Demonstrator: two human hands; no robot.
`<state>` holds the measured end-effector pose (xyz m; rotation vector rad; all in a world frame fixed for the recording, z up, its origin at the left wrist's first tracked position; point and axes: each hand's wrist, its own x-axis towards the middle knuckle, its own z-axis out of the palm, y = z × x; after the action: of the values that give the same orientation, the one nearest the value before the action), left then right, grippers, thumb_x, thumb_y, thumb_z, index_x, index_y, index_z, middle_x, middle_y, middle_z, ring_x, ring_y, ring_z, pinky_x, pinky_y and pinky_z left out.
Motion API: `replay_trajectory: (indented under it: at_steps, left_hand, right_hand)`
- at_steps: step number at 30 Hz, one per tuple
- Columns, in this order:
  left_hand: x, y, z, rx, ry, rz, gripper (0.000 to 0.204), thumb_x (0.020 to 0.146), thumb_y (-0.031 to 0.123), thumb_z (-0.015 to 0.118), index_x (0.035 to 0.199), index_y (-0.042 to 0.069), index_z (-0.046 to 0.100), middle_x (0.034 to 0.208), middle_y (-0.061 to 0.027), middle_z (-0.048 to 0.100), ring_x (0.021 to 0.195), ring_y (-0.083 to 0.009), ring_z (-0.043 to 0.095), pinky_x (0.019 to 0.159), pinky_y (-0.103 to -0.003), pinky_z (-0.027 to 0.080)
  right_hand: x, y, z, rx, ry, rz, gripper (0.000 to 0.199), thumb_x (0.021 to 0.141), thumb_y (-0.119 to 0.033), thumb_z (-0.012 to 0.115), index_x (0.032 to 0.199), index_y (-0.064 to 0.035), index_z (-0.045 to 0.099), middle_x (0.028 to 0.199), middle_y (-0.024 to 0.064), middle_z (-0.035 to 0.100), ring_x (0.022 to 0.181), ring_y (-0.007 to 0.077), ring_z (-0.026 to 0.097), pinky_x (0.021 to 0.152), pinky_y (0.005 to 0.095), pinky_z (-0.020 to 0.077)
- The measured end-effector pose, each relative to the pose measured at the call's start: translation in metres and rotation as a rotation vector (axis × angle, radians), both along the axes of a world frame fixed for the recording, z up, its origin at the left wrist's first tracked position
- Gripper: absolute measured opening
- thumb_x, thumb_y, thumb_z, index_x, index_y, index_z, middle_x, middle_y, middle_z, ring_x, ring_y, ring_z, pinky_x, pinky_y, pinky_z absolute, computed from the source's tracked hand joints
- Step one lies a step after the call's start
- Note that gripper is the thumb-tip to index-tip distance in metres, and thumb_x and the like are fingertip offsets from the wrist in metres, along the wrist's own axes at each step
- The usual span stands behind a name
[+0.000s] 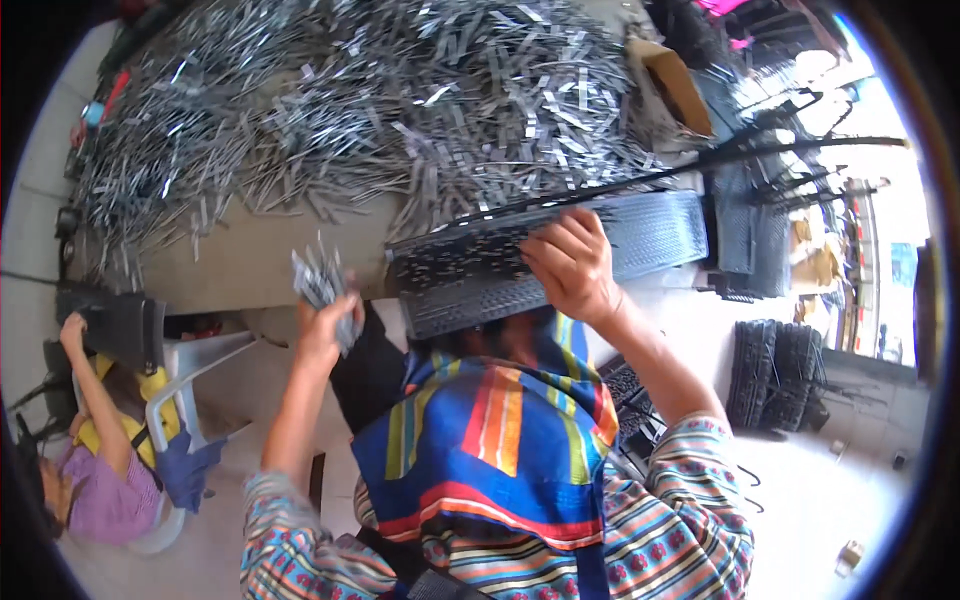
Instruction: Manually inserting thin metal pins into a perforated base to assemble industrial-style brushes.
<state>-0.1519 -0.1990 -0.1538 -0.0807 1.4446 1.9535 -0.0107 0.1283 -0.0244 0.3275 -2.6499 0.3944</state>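
Note:
My left hand (333, 325) is closed round a bunch of thin, shiny metal strips (318, 277), their ends fanning out above the fingers. To its right, a long black perforated panel (480, 268) lies slantwise across my lap, one side against the table edge. Many small bright bits dot the panel's left and middle part; its right part is plain dark mesh. Over the middle of the panel is my right hand (572, 262), slightly blurred, its fingers curled together in a pinch. Whatever sits between those fingertips is too small or hidden to make out.
A large heap of loose metal strips (400, 110) covers much of the table (270, 260). An open cardboard box (678, 90) stands at the far right. Black panels (775, 375) are stacked on the right. At left, another person (110, 490) sits holding a dark panel (115, 325).

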Motion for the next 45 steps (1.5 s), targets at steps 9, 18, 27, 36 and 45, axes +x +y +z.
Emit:
replay_trajectory:
  at_steps: [9,18,27,36,45]
  left_hand:
    - [0.122,0.024,0.024,-0.111,-0.168,-0.045,0.010,0.076,0.001,0.062,0.084,-0.004,0.059,0.072,-0.0121,0.062,0.057,-0.0215,0.061,0.052,-0.032,0.051]
    - [0.088,0.046,0.019,-0.060,-0.100,0.145,0.007,0.077,-0.002,0.063,0.082,-0.004,0.059,0.070,-0.0119,0.062,0.056,-0.0210,0.061,0.052,-0.032,0.050]
    - [0.094,0.040,0.026,-0.083,0.096,0.210,0.013,0.077,0.000,0.067,0.089,-0.003,0.062,0.071,-0.0084,0.063,0.057,-0.0169,0.061,0.054,-0.029,0.050]
    - [0.154,0.070,0.061,0.243,-0.264,-0.389,0.035,0.070,-0.003,0.066,0.104,-0.001,0.059,0.086,-0.0122,0.065,0.076,-0.0229,0.065,0.073,-0.035,0.055]
    - [0.154,0.082,0.061,0.046,0.155,-0.715,0.037,0.068,0.007,0.074,0.102,0.001,0.062,0.085,-0.0089,0.066,0.076,-0.0187,0.065,0.072,-0.032,0.053]
  right_hand:
    - [0.174,0.239,-0.133,-0.242,-0.145,-1.474,0.071,0.072,-0.044,0.075,0.130,-0.0103,0.052,0.131,0.0141,0.052,0.122,0.0308,0.049,0.098,0.0420,0.0389]
    - [0.220,0.267,-0.178,-0.619,-0.003,-1.506,0.066,0.067,-0.041,0.079,0.109,0.0066,0.060,0.108,0.0239,0.063,0.097,0.0345,0.059,0.088,0.0391,0.0437]
    - [0.192,0.208,-0.128,-0.159,-0.339,-1.615,0.080,0.076,-0.053,0.069,0.136,-0.0084,0.043,0.141,0.0136,0.041,0.132,0.0309,0.038,0.101,0.0491,0.0366]
    - [0.040,-0.028,-0.018,-0.740,-0.225,-0.004,0.056,0.079,-0.021,0.062,0.130,-0.0026,0.051,0.132,0.0159,0.053,0.127,0.0297,0.046,0.107,0.0388,0.0343]
    - [0.061,-0.080,-0.046,-1.574,-0.543,0.201,0.056,0.092,-0.045,0.049,0.117,0.0035,0.061,0.111,0.0152,0.064,0.106,0.0255,0.060,0.094,0.0383,0.0452]
